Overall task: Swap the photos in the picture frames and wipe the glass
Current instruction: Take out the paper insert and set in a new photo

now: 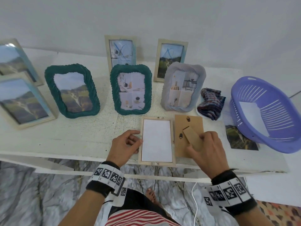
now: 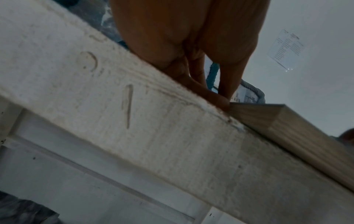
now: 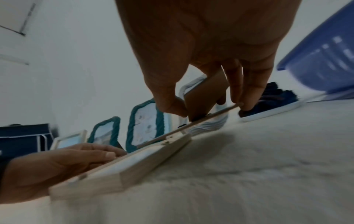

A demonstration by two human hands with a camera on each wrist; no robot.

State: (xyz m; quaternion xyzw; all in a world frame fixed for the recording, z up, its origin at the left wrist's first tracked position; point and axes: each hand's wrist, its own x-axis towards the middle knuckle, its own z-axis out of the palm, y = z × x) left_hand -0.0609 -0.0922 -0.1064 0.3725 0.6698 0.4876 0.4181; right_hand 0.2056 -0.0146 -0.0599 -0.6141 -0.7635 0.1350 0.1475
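Head view: left hand [image 1: 126, 142] curls its grip on the wooden frame [image 1: 157, 163] lying on the worktop [image 1: 73, 141]; right hand [image 1: 207, 149] pinches the backing board [image 1: 194, 122].

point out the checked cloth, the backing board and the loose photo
checked cloth [image 1: 211, 105]: head view, middle of its folds.
backing board [image 1: 195, 123]: head view, bare upper part.
loose photo [image 1: 238, 139]: head view, middle of the landscape print.

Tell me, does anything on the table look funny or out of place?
Yes. A loose photo lies partly under the basket. Blue scribbles mark the left back frame and right back frame. The open frame seems to poke past the table's edge.
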